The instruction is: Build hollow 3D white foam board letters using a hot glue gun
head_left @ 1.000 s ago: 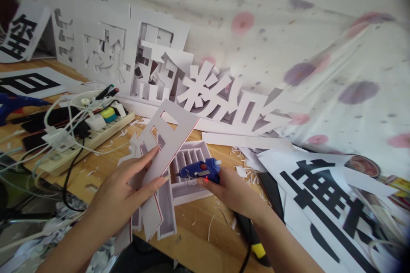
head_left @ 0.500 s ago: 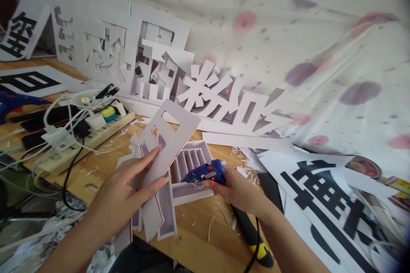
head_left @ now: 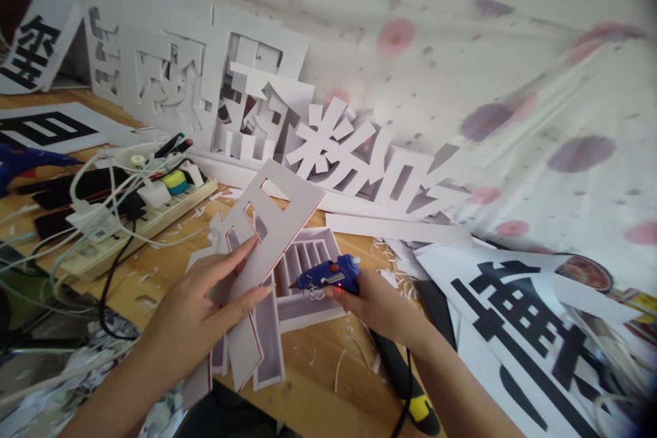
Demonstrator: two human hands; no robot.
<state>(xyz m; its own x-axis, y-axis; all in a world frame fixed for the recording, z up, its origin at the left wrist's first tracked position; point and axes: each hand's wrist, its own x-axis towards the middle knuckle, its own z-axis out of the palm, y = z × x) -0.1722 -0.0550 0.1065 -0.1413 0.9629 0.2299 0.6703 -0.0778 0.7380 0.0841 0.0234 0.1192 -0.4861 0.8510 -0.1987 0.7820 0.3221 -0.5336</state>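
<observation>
My left hand [head_left: 218, 298] grips a cut-out foam board character [head_left: 287, 209], white with red edges, which is tilted upright. Its thumb and forefinger press on the board's face. In my right hand [head_left: 377, 301] is a blue hot glue gun [head_left: 328, 275] with a small red light lit and thin glue strands hanging below it. The gun's nozzle points left, close to the board's edge and above a white foam box letter [head_left: 313, 315] with walled compartments. Part of that box letter is hidden behind the board and the gun.
Cut-out white foam sheets and letters [head_left: 333, 144] lean along the patterned curtain [head_left: 426, 82]. A crowded power strip [head_left: 148, 226] with tangled cables is at left. At right lie a printed paper [head_left: 493, 342] and a black-and-yellow knife [head_left: 410, 390]. Scraps litter the wooden table [head_left: 313, 397].
Almost nothing differs. The whole view has shifted very slightly, while both hands, the foam board and the glue gun keep about the same positions.
</observation>
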